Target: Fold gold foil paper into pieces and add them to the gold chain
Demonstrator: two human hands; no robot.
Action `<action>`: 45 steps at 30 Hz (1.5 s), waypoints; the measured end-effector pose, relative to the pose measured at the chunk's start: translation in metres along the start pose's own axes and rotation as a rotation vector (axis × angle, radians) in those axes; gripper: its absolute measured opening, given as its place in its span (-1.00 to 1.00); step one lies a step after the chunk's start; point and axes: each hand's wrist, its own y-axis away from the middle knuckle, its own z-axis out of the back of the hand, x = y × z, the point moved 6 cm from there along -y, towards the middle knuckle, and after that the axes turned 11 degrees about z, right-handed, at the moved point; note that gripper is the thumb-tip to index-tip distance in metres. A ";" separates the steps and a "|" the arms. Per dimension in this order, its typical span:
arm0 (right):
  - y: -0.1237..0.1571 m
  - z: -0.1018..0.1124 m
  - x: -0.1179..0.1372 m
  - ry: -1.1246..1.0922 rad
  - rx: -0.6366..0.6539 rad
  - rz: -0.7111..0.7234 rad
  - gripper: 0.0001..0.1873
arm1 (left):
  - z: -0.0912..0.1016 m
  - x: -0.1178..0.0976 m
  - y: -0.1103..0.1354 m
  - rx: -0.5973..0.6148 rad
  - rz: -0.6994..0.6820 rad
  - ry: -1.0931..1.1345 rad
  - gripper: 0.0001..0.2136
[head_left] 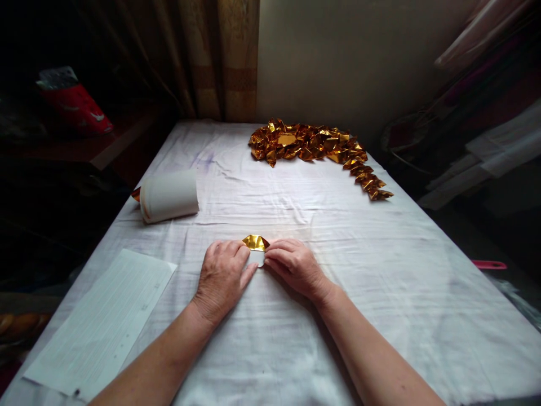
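Note:
A small piece of gold foil paper (255, 242) lies on the white cloth (346, 270) in the middle of the table, partly folded. My left hand (222, 276) pinches its left side with fingers pressed together. My right hand (293, 265) grips its right side, fingers curled onto it. Both hands rest on the cloth, and the lower part of the foil is hidden between the fingertips.
A curved pile of several folded gold foil pieces (315, 148) lies at the far right of the table. A roll of paper (169, 195) with a gold inner side sits at the left. A lined white sheet (103, 321) lies near the front left edge. Curtains and clutter surround the table.

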 end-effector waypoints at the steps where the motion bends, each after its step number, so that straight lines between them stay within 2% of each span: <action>1: -0.001 -0.001 0.000 0.012 0.004 -0.004 -0.89 | 0.000 0.000 0.000 0.003 0.001 0.000 -0.84; 5: 0.002 -0.002 -0.001 0.013 0.026 0.003 -0.92 | -0.001 0.000 -0.001 0.013 0.010 0.007 -0.84; 12: 0.011 0.004 -0.004 -0.068 -0.007 -0.025 -0.83 | -0.001 0.001 -0.001 0.012 0.013 0.034 -0.85; 16: 0.010 0.004 -0.007 -0.024 -0.042 -0.076 -0.86 | 0.000 0.001 -0.001 0.007 0.009 0.042 -0.85; 20: 0.006 0.000 -0.008 0.067 -0.020 -0.115 -0.88 | 0.000 0.000 -0.001 0.012 0.007 0.044 -0.86; 29: 0.005 -0.005 -0.006 0.101 -0.053 -0.211 -0.91 | 0.000 -0.005 -0.002 0.012 0.014 -0.010 -0.70; 34: 0.004 -0.006 -0.007 0.095 -0.065 -0.251 -0.89 | 0.000 -0.007 -0.002 0.004 0.016 -0.027 -0.77; 40: 0.004 -0.009 -0.009 0.118 -0.046 -0.264 -0.90 | 0.000 -0.008 -0.002 -0.005 0.016 -0.011 -0.75; 45: 0.005 -0.009 -0.009 0.120 -0.048 -0.271 -0.90 | -0.002 -0.008 -0.002 -0.025 0.006 0.021 -0.86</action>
